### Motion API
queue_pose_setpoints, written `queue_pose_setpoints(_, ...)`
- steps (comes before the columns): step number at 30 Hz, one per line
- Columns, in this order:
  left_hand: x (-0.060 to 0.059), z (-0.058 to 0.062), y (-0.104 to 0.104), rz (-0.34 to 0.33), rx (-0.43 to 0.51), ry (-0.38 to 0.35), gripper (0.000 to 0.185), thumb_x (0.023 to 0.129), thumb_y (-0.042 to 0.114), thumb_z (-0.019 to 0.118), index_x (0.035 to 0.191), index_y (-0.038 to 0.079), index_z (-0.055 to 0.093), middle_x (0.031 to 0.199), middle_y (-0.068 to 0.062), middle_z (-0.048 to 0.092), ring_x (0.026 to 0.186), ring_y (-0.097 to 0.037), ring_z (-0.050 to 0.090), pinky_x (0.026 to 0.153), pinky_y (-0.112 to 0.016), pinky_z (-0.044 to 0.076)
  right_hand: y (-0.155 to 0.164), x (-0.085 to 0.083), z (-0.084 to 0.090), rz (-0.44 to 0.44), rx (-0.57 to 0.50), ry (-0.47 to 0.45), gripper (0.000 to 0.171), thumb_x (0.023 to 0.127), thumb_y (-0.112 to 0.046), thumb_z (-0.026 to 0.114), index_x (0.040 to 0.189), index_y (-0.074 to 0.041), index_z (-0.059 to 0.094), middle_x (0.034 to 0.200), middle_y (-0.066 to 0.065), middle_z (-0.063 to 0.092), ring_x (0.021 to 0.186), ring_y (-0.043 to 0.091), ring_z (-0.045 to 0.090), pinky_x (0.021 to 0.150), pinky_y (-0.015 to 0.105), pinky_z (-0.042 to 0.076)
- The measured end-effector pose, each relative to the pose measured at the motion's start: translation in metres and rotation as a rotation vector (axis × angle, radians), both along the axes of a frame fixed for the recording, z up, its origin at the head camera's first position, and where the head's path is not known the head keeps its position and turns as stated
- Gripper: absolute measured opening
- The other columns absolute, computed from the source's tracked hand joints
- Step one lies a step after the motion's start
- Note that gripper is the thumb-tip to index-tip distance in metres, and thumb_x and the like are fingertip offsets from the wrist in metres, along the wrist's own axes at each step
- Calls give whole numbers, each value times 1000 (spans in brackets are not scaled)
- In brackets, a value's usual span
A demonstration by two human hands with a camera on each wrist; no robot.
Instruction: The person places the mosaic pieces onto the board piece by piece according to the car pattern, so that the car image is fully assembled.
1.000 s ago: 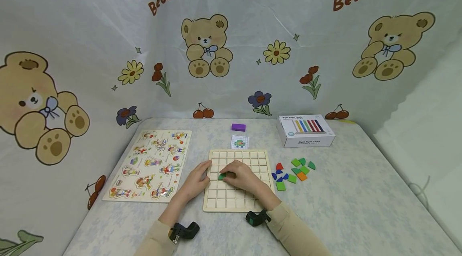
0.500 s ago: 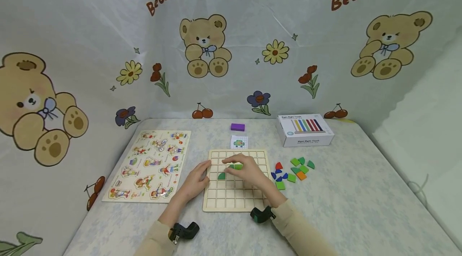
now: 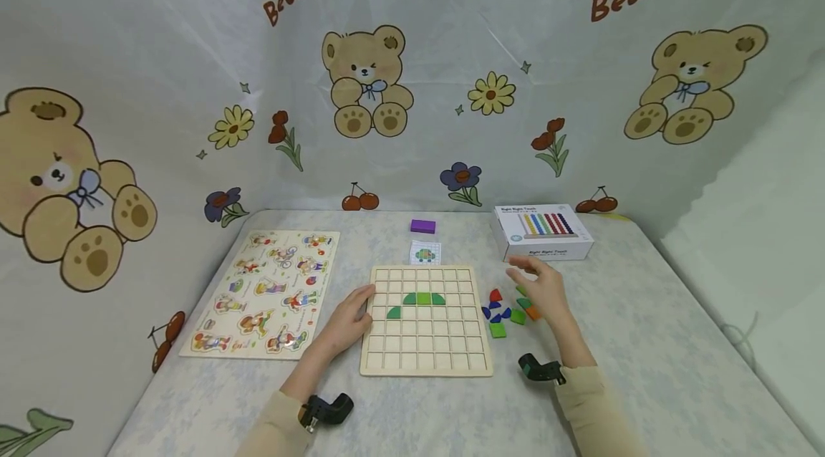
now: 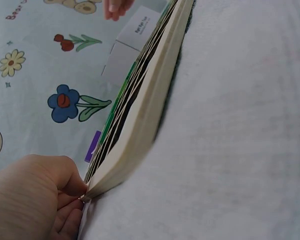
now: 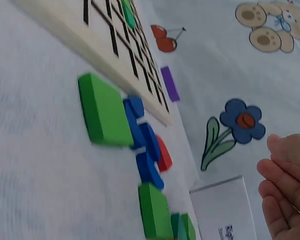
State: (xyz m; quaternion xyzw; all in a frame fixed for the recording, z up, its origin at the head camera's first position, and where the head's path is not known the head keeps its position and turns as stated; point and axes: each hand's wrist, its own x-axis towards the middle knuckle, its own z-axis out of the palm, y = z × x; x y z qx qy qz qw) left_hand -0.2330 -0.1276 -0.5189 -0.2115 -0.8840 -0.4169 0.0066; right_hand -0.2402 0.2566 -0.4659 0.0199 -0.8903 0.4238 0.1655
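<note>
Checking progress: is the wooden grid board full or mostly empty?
Mostly empty: the grid board holds only four green pieces.

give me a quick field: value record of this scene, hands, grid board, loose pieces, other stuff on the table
left hand: rests on the grid board's left edge, fingers straight
right hand: open, above the loose pieces, holds nothing
grid board: four green pieces seated in upper rows
loose pieces: green, blue, red, orange, right of board
pattern card: behind board
purple block: behind card
white box: far right
figure puzzle: left
</note>
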Motion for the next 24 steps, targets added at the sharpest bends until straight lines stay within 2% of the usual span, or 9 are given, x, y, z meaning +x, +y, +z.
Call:
queue_pose_setpoints(3, -1, 0, -1, 2, 5, 2, 58, 87, -1, 53, 142, -4, 37, 144, -19, 37, 134, -33, 31, 107, -46, 29, 21, 2, -5, -87, 15, -71, 40, 91, -34, 62, 118, -5, 63, 115, 14, 62, 107, 31, 52, 82, 52, 46)
queue_pose_setpoints(6, -1, 0, -2, 0, 7, -9, 58, 87, 0, 53, 143, -3, 37, 145, -19, 36, 135, -32, 30, 108, -45, 28, 34, 5, -10, -115, 23, -101, 40, 92, -30, 61, 120, -1, 61, 117, 20, 60, 109, 36, 52, 93, 49, 42)
queue_pose_setpoints(12, 1, -1, -1, 7, 3, -28, 58, 87, 1, 53, 143, -1, 37, 145, -16, 37, 136, -29, 30, 109, -43, 27, 43, 4, -29, -129, 87, -123, 34, 91, -18, 63, 117, 4, 61, 111, 22, 62, 102, 35, 57, 87, 49, 46)
queue_pose_setpoints(16, 2, -1, 0, 4, 13, -22, 58, 87, 1, 53, 143, -2, 37, 145, -16, 37, 135, -30, 30, 108, -44, 28, 45, 2, -40, -136, 127, -109, 32, 89, -15, 65, 115, 4, 62, 107, 21, 63, 98, 33, 57, 84, 48, 46)
queue_pose_setpoints(21, 2, 1, 0, 10, 6, -27, 57, 88, 2, 52, 144, -1, 37, 146, -15, 36, 136, -29, 30, 109, -43, 27, 42, 1, -43, -153, 157, -53, 29, 87, -9, 66, 111, 6, 63, 101, 22, 63, 92, 34, 57, 80, 49, 45)
queue_pose_setpoints(24, 2, 1, -1, 11, 5, -30, 57, 89, 2, 52, 144, -1, 37, 146, -16, 36, 136, -29, 30, 108, -44, 27, 41, 0, -44, -159, 159, -49, 28, 86, -8, 67, 109, 6, 64, 99, 22, 64, 91, 34, 57, 80, 49, 45)
